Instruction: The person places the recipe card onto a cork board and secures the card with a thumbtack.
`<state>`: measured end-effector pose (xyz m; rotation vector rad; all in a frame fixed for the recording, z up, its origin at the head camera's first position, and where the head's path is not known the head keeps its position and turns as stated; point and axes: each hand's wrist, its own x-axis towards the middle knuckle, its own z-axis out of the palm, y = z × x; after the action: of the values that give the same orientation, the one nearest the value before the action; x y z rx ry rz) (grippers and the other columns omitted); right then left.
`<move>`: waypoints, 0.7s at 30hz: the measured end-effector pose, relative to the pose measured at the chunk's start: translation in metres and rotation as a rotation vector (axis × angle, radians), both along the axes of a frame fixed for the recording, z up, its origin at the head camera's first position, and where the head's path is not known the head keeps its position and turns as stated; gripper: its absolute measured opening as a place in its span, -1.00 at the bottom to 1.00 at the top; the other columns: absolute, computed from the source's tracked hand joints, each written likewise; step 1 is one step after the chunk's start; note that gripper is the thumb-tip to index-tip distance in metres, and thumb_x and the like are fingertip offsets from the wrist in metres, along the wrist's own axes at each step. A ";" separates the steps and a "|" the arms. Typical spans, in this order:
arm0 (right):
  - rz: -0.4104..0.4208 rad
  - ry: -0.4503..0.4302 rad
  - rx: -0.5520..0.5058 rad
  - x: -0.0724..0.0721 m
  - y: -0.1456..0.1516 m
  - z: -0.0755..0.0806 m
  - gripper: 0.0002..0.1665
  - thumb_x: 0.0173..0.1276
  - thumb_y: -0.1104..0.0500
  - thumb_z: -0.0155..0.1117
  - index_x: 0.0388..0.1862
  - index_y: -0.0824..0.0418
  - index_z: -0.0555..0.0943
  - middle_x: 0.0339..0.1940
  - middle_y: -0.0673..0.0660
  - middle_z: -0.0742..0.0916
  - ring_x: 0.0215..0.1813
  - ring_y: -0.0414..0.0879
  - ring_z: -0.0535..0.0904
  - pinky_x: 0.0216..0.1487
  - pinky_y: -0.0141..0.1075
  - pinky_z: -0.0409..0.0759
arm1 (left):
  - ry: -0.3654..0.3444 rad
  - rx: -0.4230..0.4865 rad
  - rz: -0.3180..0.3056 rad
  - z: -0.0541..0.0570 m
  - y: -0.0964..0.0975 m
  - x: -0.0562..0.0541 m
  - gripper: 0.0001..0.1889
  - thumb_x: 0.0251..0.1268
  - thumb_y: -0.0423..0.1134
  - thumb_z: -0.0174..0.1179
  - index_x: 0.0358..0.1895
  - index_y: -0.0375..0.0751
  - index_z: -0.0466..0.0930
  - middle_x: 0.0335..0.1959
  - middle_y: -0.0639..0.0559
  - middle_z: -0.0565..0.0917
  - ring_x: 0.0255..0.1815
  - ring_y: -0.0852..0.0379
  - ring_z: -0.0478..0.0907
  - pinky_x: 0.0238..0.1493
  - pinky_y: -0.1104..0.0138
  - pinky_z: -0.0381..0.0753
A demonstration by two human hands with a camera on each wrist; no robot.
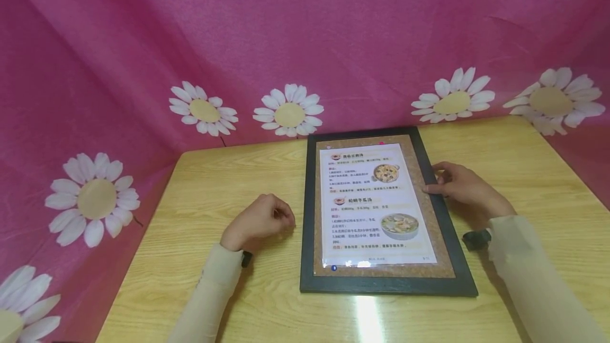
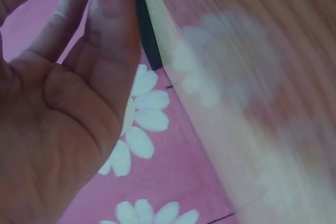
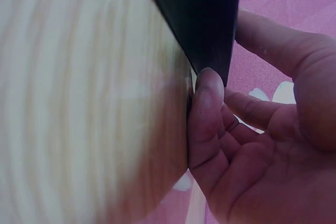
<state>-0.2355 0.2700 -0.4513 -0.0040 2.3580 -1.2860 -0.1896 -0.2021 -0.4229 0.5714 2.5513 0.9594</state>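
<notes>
A black-framed cork board lies on the wooden table, bearing a printed recipe sheet with Chinese text and two pictures of food in pots. My right hand is at the board's right edge, the thumb over the frame and the fingers along its side. In the right wrist view, this hand pinches the dark frame. To the left of the board, my left hand rests near the tabletop with loosely curled fingers, apart from the frame. Nothing shows in its grasp in the left wrist view.
The pale wood table runs back to a pink curtain printed with large white daisies. Several coloured pins, such as a blue one, sit around the sheet. Glare falls on the tabletop below the board.
</notes>
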 end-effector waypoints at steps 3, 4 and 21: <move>-0.014 -0.022 -0.022 0.002 -0.002 0.000 0.11 0.42 -0.15 0.41 0.66 0.30 0.05 0.15 0.28 0.46 0.22 0.13 0.42 0.03 -0.31 0.51 | -0.071 0.103 0.000 0.002 0.001 0.001 -0.86 0.40 -0.42 0.24 -0.21 -0.32 0.81 -0.27 -0.16 0.82 -0.38 0.20 0.63 -0.24 0.39 0.67; -0.010 -0.014 -0.011 0.003 -0.002 0.000 0.11 0.43 -0.15 0.41 0.66 0.31 0.04 0.15 0.28 0.46 0.22 0.14 0.42 0.02 -0.31 0.51 | -0.097 0.137 0.006 0.003 0.002 0.001 -0.86 0.41 -0.42 0.23 -0.19 -0.34 0.80 -0.26 -0.20 0.82 -0.38 0.19 0.65 -0.23 0.38 0.70; -0.082 -0.138 -0.201 0.007 -0.009 0.002 0.21 0.40 -0.13 0.45 0.72 0.13 -0.11 0.40 0.27 0.37 0.38 0.16 0.44 0.12 -0.36 0.68 | -0.068 0.395 0.061 0.008 0.042 0.013 -0.84 0.37 -0.37 0.35 -0.09 -0.40 0.79 -0.19 -0.25 0.83 -0.31 0.01 0.76 -0.16 0.32 0.77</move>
<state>-0.2283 0.2609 -0.4497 0.1164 2.1250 -1.5080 -0.1768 -0.1604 -0.4150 0.5548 2.3408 1.4935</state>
